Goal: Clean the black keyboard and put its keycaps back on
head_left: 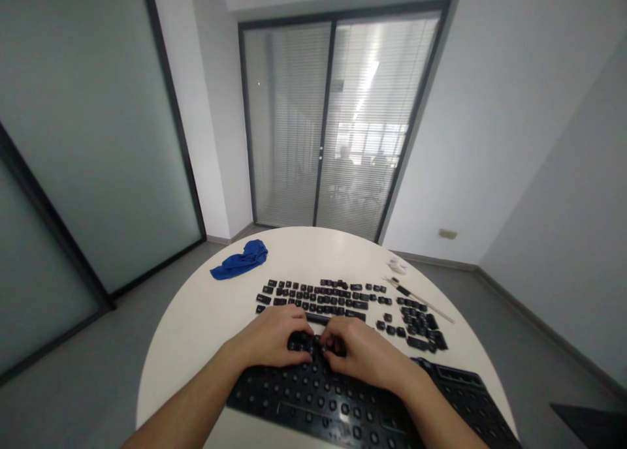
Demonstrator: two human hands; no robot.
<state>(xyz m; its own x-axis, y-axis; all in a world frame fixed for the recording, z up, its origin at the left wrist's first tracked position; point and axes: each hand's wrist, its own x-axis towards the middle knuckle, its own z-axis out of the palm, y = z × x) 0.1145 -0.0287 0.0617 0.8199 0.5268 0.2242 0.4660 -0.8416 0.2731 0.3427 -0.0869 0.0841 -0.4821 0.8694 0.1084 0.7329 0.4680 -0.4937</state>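
A black keyboard base (313, 403), its keycaps off and the switch stems bare, lies at a slant on the round table in front of me. My left hand (278, 337) curls around the base's far edge, thumb on the near side and fingers on the far side. Just right of it, my right hand (360, 350) has thumb and fingers pinched at the same edge. Whatever sits between those fingertips is too small and dark to make out. Beyond my hands, loose black keycaps (323, 299) lie in keyboard-like rows, partly hidden by my fingers.
More keycaps (418, 325) are grouped at the right. A thin brush (424, 299) and a small white item (398, 265) lie behind them. A blue cloth (241, 261) rests at the far left of the white table (191, 344).
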